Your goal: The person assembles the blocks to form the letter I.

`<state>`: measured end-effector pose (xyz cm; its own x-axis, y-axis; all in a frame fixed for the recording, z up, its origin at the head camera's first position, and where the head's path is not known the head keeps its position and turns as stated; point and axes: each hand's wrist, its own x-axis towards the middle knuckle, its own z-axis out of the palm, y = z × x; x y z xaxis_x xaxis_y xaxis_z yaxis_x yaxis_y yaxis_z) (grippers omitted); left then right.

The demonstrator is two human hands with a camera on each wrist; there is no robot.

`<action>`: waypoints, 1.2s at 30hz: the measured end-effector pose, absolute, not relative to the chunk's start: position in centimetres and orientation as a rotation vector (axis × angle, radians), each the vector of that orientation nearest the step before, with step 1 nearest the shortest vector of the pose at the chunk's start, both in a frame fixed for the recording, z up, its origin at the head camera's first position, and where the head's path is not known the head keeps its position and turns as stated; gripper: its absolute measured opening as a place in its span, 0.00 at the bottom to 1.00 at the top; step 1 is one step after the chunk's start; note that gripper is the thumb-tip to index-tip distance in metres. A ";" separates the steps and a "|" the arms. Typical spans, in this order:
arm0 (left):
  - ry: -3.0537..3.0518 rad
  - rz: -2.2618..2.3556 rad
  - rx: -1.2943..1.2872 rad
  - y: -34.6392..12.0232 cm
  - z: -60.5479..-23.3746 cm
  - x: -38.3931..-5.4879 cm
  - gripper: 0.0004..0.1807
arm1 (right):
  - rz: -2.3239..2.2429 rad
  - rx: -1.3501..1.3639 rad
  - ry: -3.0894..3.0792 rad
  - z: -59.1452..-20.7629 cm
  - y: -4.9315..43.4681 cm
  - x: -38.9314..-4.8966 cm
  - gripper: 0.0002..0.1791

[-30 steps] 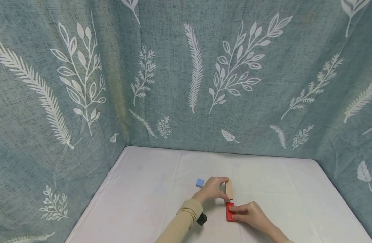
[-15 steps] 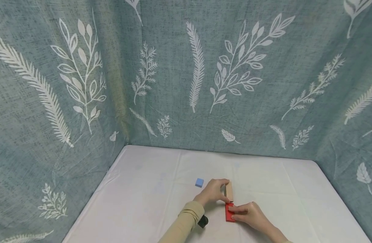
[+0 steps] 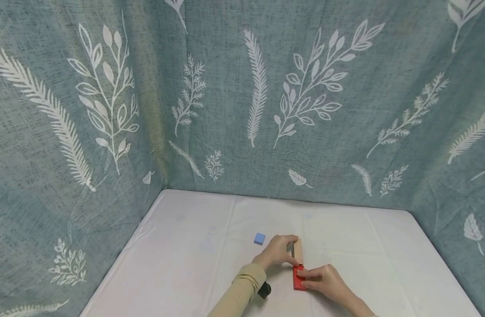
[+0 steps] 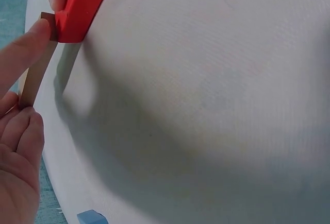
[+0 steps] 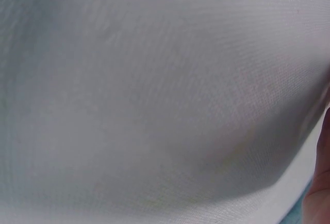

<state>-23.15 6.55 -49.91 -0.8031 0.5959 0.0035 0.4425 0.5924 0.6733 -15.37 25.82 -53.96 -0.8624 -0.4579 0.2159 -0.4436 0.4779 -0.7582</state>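
My left hand (image 3: pixel 275 252) grips a plain wooden block (image 3: pixel 298 252) by its two ends, thumb at the near end and fingers at the far end. Directly in front of that block, a red block (image 3: pixel 299 284) lies on the white table, and my right hand (image 3: pixel 325 282) pinches it from the right with thumb and fingers. In the left wrist view the wooden block (image 4: pixel 37 77) meets the end of the red block (image 4: pixel 85 7), apparently touching. The right wrist view catches only an edge of the right hand (image 5: pixel 320 177); its blocks are out of sight there.
A small blue block (image 3: pixel 260 238) sits left of the left hand, behind the forearm. A black object (image 3: pixel 264 289) shows beside the left sleeve. The white tablecloth (image 3: pixel 186 255) ends at a patterned teal curtain (image 3: pixel 226 110) behind and at both sides.
My left hand has drawn the wooden block slightly nearer, closing the small gap to the red block. The right hand stays on the red block, nearly still.
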 end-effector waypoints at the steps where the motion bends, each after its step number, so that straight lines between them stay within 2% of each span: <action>1: 2.603 0.999 0.858 6.6 -50.0 -23.2 0.38 | -1.373 -0.830 2.686 -54.0 25.9 -15.4 0.15; 36: 2.559 0.821 0.738 7.3 -49.5 -23.6 0.37 | -1.318 -0.766 2.707 -53.8 26.0 -15.5 0.16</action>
<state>-23.59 7.32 -49.51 -0.8021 0.5732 -0.1677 0.3686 0.6961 0.6161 -15.46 26.02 -53.82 -0.8780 -0.4442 0.1785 -0.4146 0.5189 -0.7475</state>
